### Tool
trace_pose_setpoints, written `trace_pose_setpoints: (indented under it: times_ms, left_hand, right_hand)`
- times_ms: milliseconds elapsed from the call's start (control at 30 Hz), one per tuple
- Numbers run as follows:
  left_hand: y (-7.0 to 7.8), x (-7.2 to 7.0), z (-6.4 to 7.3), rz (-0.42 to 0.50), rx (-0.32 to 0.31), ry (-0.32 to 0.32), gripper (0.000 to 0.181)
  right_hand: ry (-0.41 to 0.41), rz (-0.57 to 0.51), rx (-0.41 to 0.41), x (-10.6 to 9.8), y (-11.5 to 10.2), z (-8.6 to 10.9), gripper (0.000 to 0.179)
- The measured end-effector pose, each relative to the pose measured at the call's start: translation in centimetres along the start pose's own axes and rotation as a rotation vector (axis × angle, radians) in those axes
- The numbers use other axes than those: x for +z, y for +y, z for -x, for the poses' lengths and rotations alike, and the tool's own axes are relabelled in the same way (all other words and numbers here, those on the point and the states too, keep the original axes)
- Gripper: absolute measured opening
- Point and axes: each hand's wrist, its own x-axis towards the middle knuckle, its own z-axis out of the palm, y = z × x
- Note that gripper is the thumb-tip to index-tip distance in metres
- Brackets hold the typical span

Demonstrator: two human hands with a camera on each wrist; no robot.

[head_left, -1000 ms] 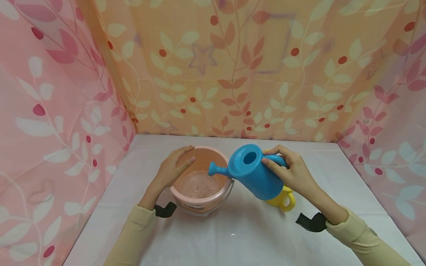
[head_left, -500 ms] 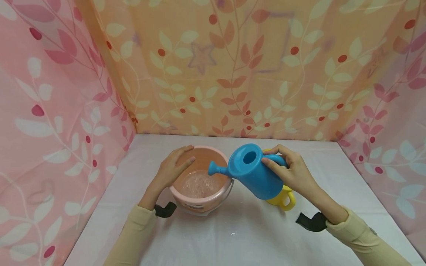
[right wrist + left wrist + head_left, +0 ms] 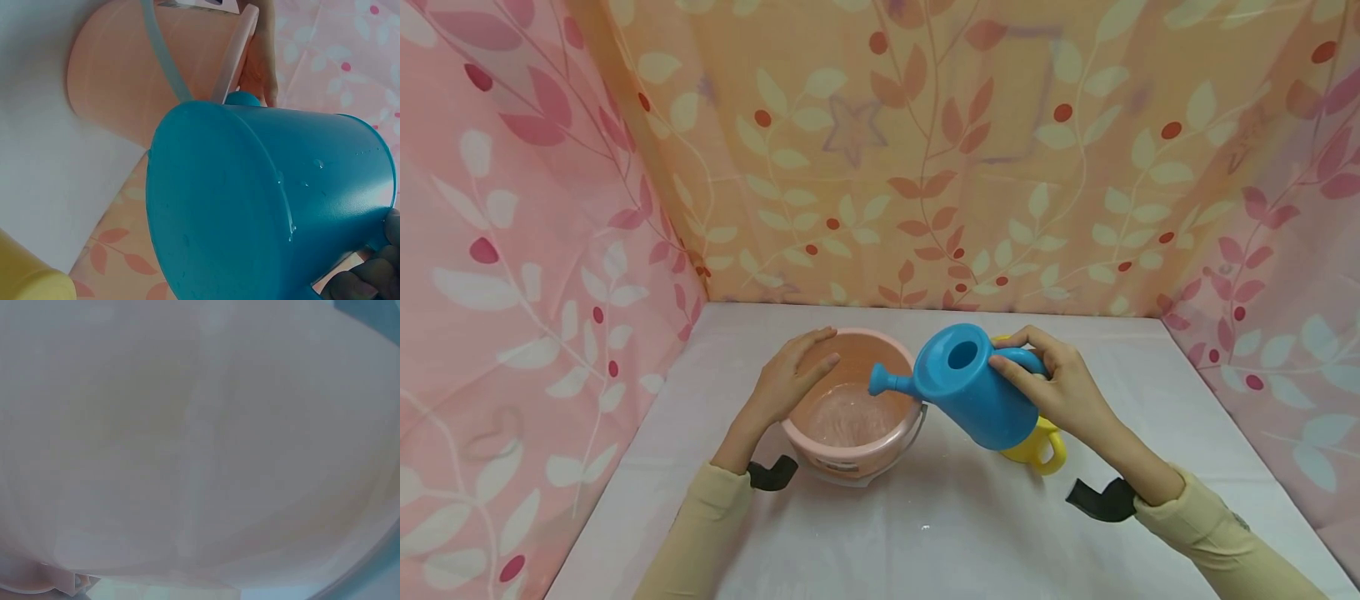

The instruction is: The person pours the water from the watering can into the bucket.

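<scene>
My right hand (image 3: pixel 1060 379) grips the handle of a blue watering can (image 3: pixel 981 387), which tilts left. Its spout reaches over the rim of a pink bucket (image 3: pixel 857 454) standing on the table. Shallow water (image 3: pixel 850 417) lies in the bucket; I cannot make out a stream from the spout. At the bucket's left rim rests my left hand (image 3: pixel 782 379), fingers extended and thumb pointing inward over the opening. Droplets cling to the can (image 3: pixel 337 169) in the right wrist view. The bucket's pale wall (image 3: pixel 200 456), blurred, fills most of the left wrist view.
A yellow cup with a handle (image 3: pixel 1048 454) stands behind and below the watering can, partly hidden by it. A few drops of water (image 3: pixel 925 527) lie on the white-covered table (image 3: pixel 970 550). Patterned cloth (image 3: pixel 925 167) surrounds the table's back and sides.
The water in the bucket rippled strongly half a second ago and looks calmer now. Both hands, the watering can and the bucket stay almost exactly where they were.
</scene>
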Motion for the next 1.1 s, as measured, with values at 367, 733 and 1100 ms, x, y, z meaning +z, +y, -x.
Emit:
trace_pose_setpoints:
  times_ms: [367,733,1100]
  left_hand:
    - [-0.06,-0.04,0.08,-0.002,-0.001,-0.005,0.053]
    - [-0.15,-0.12,-0.06,0.000,0.009,-0.001,0.053]
    - [-0.08,-0.07,-0.12,0.004,0.003,0.000,0.052]
  right_hand:
    - [-0.004,0.005,-0.003,0.18,0.41,-0.10,0.018]
    - [-0.019,-0.001,-0.030,0.02,0.04,-0.41,0.019]
    - [-0.045,0.021,0.001,-0.19,-0.32,-0.76,0.019]
